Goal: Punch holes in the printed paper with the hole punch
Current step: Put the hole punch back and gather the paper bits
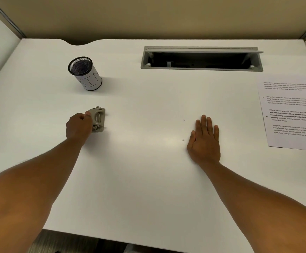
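A grey hole punch (98, 119) stands on the white desk (148, 179) left of centre. My left hand (78, 126) grips its left side, fingers curled round it. My right hand (204, 141) lies flat on the desk with straight fingers, holding nothing. The printed paper (292, 114) lies at the right edge, partly cut off by the frame, with two punched holes along its left margin. Two small white paper dots (183, 120) lie on the desk just left of my right hand.
A black mesh cup (85, 73) wrapped in a paper label reading BIN stands behind the hole punch. An open grey cable tray (201, 58) is sunk into the desk at the back right. Partition walls enclose the desk.
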